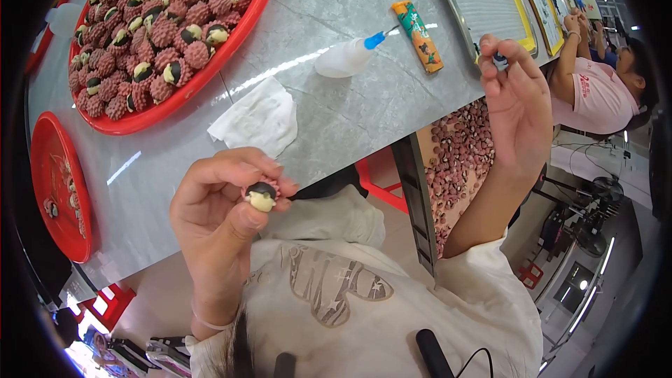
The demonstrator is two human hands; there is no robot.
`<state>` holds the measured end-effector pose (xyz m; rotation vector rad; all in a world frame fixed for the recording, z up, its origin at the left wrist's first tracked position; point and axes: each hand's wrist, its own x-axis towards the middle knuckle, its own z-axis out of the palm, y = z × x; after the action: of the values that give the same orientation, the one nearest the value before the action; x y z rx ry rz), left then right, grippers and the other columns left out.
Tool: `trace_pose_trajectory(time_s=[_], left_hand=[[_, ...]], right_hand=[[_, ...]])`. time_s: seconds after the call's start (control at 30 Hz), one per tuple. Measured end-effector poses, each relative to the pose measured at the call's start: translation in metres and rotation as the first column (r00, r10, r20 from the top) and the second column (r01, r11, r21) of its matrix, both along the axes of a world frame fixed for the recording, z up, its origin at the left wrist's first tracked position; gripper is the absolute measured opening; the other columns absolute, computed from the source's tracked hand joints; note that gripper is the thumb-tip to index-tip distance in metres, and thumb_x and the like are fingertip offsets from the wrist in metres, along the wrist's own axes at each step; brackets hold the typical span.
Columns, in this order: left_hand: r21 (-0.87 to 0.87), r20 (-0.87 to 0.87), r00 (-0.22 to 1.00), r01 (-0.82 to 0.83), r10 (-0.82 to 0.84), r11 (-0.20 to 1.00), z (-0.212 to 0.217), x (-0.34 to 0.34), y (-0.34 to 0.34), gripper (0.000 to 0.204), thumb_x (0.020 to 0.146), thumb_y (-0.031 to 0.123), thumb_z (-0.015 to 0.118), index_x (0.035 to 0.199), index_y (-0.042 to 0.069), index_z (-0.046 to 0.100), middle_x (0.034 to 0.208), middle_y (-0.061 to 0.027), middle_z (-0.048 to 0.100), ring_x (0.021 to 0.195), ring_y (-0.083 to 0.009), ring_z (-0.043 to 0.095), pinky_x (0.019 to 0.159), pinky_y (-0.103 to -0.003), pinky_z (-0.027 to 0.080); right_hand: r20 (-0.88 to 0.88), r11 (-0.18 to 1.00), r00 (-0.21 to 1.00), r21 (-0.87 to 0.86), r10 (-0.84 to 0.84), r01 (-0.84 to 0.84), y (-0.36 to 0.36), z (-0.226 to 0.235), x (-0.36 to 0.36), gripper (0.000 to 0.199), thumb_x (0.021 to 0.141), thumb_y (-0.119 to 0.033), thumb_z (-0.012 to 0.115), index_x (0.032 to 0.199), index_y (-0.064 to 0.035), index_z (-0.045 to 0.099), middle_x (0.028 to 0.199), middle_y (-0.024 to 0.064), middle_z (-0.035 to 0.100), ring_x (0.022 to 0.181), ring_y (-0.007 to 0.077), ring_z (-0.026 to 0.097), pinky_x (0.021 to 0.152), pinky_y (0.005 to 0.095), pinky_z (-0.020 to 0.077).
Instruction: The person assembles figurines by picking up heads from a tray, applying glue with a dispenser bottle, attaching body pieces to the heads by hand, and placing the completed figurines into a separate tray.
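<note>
My left hand (217, 199) pinches a small pink ridged piece with a black and cream front (261, 197) between thumb and fingers, close to my chest. At the right, my raised right hand (519, 108) has its thumb and fingers closed round a tiny dark bluish piece (500, 61); its exact kind is too small to make out. Many similar pink pieces fill a large red round tray (255, 10) at the upper left. Between my hands, on the grey table (308, 126), stands a white squeeze bottle (343, 60) with a blue needle tip.
A crumpled white cloth (255, 117) lies beyond my left hand. Beside the bottle rests an orange and green packet (418, 36). A smaller red tray (85, 238) holds a few pieces at the left. Below the right forearm is a crate of pink pieces (458, 161). Co-workers (602, 91) sit at the right.
</note>
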<state>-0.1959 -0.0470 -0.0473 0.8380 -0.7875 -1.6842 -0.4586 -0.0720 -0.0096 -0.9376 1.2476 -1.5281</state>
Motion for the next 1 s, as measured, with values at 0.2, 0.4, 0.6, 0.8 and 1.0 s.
trace_pose_trajectory(time_s=[0.2, 0.4, 0.6, 0.8, 1.0], left_hand=[[-0.012, -0.076, 0.995, 0.059, -0.06, 0.998, 0.0, -0.003, -0.001, 0.026, 0.071, 0.01, 0.061, 0.09, -0.002, 0.048, 0.091, -0.0163, 0.051, 0.078, -0.0219, 0.056, 0.067, -0.027, 0.048], [0.052, -0.036, 0.997, 0.073, -0.072, 0.996, 0.005, -0.008, 0.001, 0.035, 0.07, 0.021, 0.065, 0.093, 0.003, 0.046, 0.093, -0.012, 0.047, 0.076, -0.0175, 0.055, 0.061, -0.02, 0.045], [0.01, -0.058, 0.994, 0.089, -0.088, 0.996, 0.002, -0.006, 0.002, 0.033, 0.071, 0.024, 0.064, 0.091, 0.003, 0.048, 0.093, -0.0128, 0.047, 0.075, -0.0184, 0.055, 0.061, -0.022, 0.046], [0.011, -0.053, 0.995, 0.081, -0.08, 0.997, 0.002, -0.004, 0.004, 0.034, 0.07, 0.026, 0.065, 0.09, 0.003, 0.05, 0.092, -0.013, 0.048, 0.073, -0.0187, 0.055, 0.059, -0.023, 0.046], [-0.022, 0.014, 0.998, 0.063, -0.063, 0.998, -0.002, -0.001, 0.003, 0.036, 0.069, 0.028, 0.065, 0.091, 0.002, 0.051, 0.088, -0.0122, 0.051, 0.073, -0.0168, 0.052, 0.059, -0.024, 0.045]], right_hand=[[0.13, 0.957, 0.949, -0.027, 0.288, -0.287, 0.013, -0.003, 0.011, 0.029, 0.079, -0.012, 0.05, 0.1, 0.0084, 0.047, 0.083, 0.0169, 0.055, 0.063, 0.0125, 0.05, 0.052, 0.0175, 0.0412], [0.268, 0.906, 0.877, 0.033, 0.398, -0.421, 0.016, 0.002, 0.037, 0.022, 0.084, -0.013, 0.045, 0.096, 0.0049, 0.043, 0.085, 0.0174, 0.045, 0.054, 0.0071, 0.048, 0.05, 0.0111, 0.0405], [0.441, 0.818, 0.738, 0.014, 0.511, -0.575, 0.014, -0.004, 0.062, 0.018, 0.082, -0.01, 0.047, 0.092, 0.0046, 0.045, 0.091, 0.0183, 0.043, 0.053, 0.0056, 0.05, 0.049, 0.0102, 0.0434], [0.32, 0.804, 0.773, 0.055, 0.547, -0.592, 0.02, -0.001, 0.084, 0.02, 0.076, -0.008, 0.057, 0.09, 0.003, 0.048, 0.092, 0.0191, 0.044, 0.061, 0.0115, 0.053, 0.054, 0.0147, 0.0446], [-0.346, 0.792, 0.788, -0.171, 0.509, -0.586, 0.016, -0.008, 0.089, 0.022, 0.07, -0.002, 0.06, 0.088, 0.0046, 0.049, 0.084, 0.0198, 0.051, 0.07, 0.0198, 0.055, 0.06, 0.0243, 0.0473]])
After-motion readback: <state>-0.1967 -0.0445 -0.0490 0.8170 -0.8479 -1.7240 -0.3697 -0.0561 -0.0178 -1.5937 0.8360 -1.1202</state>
